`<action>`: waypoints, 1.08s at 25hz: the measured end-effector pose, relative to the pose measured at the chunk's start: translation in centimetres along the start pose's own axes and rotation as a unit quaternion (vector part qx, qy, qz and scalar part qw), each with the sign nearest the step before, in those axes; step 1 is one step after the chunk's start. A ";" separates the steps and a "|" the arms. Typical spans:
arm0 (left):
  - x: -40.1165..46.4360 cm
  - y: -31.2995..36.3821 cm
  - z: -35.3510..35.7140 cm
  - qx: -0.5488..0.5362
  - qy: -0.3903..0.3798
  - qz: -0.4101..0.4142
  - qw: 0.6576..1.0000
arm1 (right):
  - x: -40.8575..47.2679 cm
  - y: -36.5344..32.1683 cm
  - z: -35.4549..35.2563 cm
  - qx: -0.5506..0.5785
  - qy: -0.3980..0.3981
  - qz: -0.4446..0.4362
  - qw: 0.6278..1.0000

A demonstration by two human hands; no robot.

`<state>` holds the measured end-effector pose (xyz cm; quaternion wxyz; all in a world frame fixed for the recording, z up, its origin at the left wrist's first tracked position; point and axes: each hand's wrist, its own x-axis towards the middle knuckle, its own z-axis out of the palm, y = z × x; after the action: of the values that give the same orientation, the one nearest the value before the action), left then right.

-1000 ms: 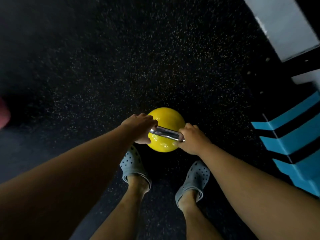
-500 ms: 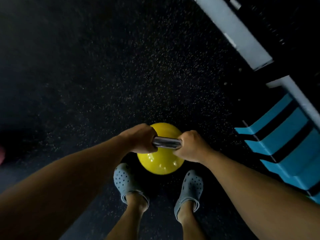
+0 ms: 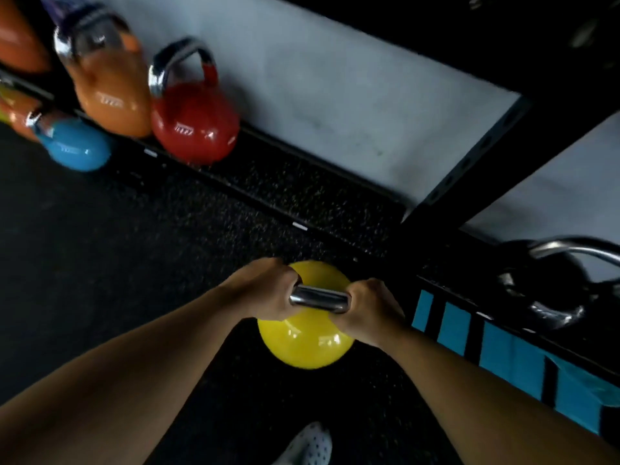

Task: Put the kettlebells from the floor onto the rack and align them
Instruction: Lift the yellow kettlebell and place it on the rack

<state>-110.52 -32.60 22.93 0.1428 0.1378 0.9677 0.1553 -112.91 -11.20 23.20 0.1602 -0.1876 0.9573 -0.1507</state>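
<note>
A yellow kettlebell [image 3: 307,344] with a steel handle hangs in front of me above the dark floor. My left hand [image 3: 263,290] grips the left end of the handle and my right hand [image 3: 367,310] grips the right end. Ahead runs the low black rack shelf [image 3: 302,193] along the wall. On it at the left stand a red kettlebell [image 3: 194,129] and an orange kettlebell [image 3: 110,95]. A blue kettlebell [image 3: 77,149] sits lower at the far left; its support is unclear.
A black rack upright [image 3: 496,146] slants across the right. Beyond it a black kettlebell [image 3: 557,290] sits on the shelf over a blue-striped panel [image 3: 503,350]. One grey clog [image 3: 308,444] shows at the bottom. More orange kettlebells [image 3: 16,35] crowd the top left.
The yellow kettlebell has been lifted off the floor in both hands. My view has swung up toward the rack, bringing the shelf and the coloured kettlebells into sight.
</note>
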 end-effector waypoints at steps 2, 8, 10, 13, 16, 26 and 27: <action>3.2 -0.6 -3.8 0.017 0.037 0.029 0.999 | 2.7 -0.3 -3.2 -0.013 0.045 0.000 0.999; 12.1 -2.9 -10.2 0.069 0.108 0.068 0.989 | 10.3 0.2 -8.3 -0.095 0.186 0.020 0.978; 14.9 -3.1 -11.3 0.073 0.092 0.077 0.990 | 11.9 0.8 -9.1 -0.086 0.211 0.046 0.973; 17.5 -3.5 -11.7 0.073 0.073 0.093 0.990 | 13.7 1.5 -9.1 -0.053 0.219 0.073 0.972; 19.2 -3.9 -11.7 0.059 0.082 0.099 0.990 | 15.0 1.8 -8.8 -0.019 0.233 0.090 0.968; 26.0 -4.8 -12.0 -0.121 0.129 0.030 0.984 | 20.7 3.0 -10.5 0.100 0.300 0.160 0.935; 26.6 -4.8 -11.9 -0.112 0.129 0.035 0.985 | 21.0 3.3 -10.6 0.104 0.303 0.166 0.932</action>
<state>-139.87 -31.86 25.93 0.0255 0.1337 0.9491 0.2841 -136.23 -14.36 26.39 -0.0966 0.0465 0.9568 -0.2702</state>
